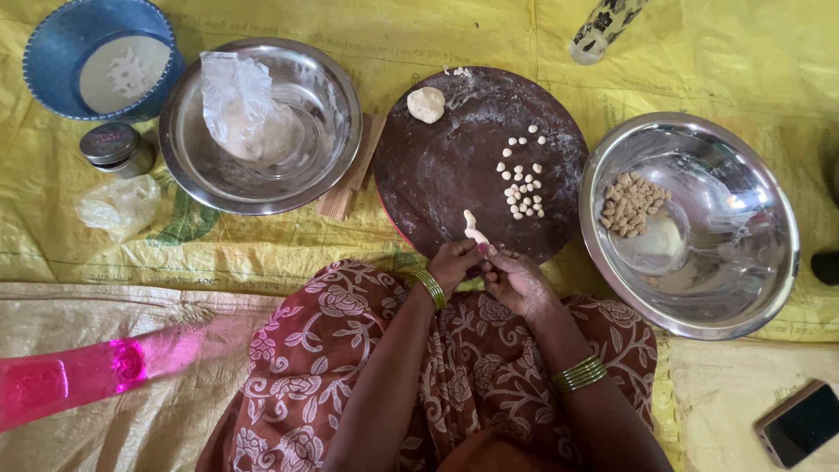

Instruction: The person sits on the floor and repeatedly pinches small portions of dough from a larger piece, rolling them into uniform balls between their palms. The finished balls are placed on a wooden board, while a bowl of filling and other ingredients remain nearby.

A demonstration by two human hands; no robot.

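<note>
My left hand [454, 262] pinches a thin roll of white dough [473, 228] that sticks up over the near edge of a round dark brown board [446, 175]. My right hand [516, 278] touches the lower end of the same roll, fingers curled against the left hand. On the board lie several small white dough pellets [523, 185] and, at its far edge, a ball of dough [426, 104]. Both wrists wear green bangles over my patterned brown lap.
Right of the board is a steel bowl [752, 280] with several shaped tan pieces [631, 203]. To the left sit a steel bowl [218, 188] holding a plastic bag, a small comb-like wooden piece [350, 183], a tin [114, 147] and a blue sieve [52, 61]. A phone [800, 424] lies at lower right.
</note>
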